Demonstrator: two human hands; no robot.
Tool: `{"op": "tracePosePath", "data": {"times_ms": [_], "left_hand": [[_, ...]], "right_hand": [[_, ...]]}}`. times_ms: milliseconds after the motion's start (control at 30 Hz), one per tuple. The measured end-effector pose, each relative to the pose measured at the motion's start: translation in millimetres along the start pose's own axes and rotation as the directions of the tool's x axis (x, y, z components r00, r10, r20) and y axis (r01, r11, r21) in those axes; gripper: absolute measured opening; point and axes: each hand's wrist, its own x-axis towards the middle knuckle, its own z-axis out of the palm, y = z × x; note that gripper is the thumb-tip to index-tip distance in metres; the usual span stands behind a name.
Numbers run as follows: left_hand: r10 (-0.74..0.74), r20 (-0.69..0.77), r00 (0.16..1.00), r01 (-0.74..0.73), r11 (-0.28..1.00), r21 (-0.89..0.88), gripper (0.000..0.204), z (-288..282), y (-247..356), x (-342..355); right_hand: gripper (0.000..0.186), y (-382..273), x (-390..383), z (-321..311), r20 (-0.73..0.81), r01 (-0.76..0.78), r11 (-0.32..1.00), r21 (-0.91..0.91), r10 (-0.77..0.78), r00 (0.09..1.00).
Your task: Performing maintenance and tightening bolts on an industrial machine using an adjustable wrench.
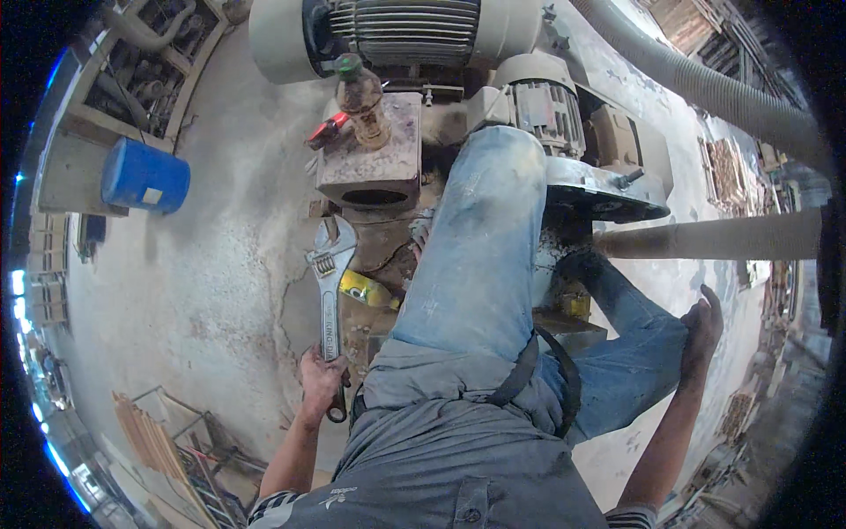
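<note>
If left hand (pixel 322 379), gripping wrench (pixel 330 304), swings too far forward, upright bottle (pixel 359 99) might topple; right hand (pixel 702 331) loose, empty.

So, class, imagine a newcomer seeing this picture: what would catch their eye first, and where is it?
Probably the big silver wrench, left of centre, held in the left hand. Next might come the bright blue drum at the upper left. The large finned motor also stands out at the top centre.
</note>
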Motion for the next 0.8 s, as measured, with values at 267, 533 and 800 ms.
{"op": "tracePosePath", "data": {"times_ms": [267, 533, 800], "left_hand": [[0.124, -0.124, 0.984, -0.123, 0.992, 0.012, 0.016, 31, 34, 25], [0.074, -0.009, 0.997, -0.074, 0.972, -0.225, 0.012, 57, 66, 59], [0.250, -0.078, 0.965, -0.251, 0.968, -0.007, 0.013, 51, 30, 77]], "right_hand": [[0.032, -3, -3, 8, 0.027, 0.036, 0.997, -0.065, -0.034, 0.999], [0.028, -3, -6, 8, 0.006, 0.035, 0.997, -0.071, -0.034, 0.999], [0.030, 0, -3, 8, 0.015, 0.062, 0.997, -0.039, -0.062, 0.998]]}}
